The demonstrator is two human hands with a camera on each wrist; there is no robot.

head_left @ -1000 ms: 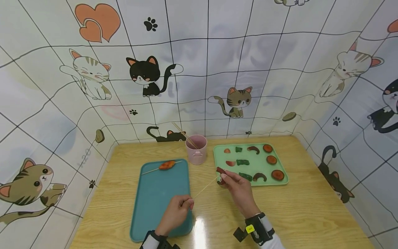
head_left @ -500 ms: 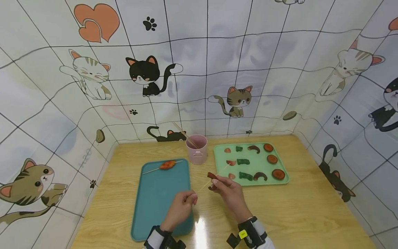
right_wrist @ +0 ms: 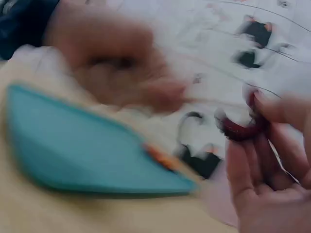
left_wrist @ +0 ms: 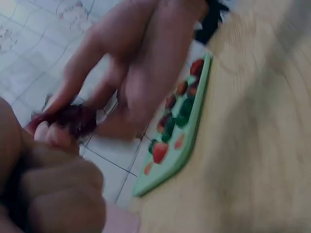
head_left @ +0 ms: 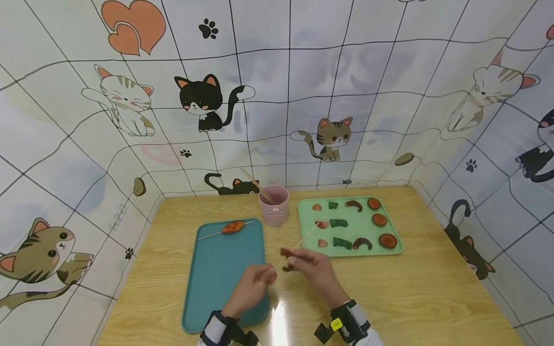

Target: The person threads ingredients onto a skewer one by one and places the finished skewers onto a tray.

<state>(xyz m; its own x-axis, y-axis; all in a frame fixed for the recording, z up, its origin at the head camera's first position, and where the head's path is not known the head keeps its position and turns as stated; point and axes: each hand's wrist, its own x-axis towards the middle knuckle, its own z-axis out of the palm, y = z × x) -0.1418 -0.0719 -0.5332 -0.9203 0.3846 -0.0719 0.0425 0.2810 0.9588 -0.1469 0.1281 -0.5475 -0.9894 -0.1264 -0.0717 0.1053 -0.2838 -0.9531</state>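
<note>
Has brought curved piece, pinched in right hand, leftward since the earlier frame toward left hand gripping skewer; apparently mid-threading, seems next to need steady sliding.

The table is pale yellow-brown, wood-grained. The teal tray and the mint-green tray are plain. The cup is dusty pink; its sticks and the held skewer are pale straw. From where I stand, the held curl reads dark red, the loose curls dark brown. The slices have reddish-brown faces and darker rims. The strips are deep green, the wedges red to pink, the skewered piece orange-brown. Sleeves are white, straps black, the tag yellow. The wall is white with black grid lines, black paw prints, an orange heart and a brown cat with dark stripes.
</note>
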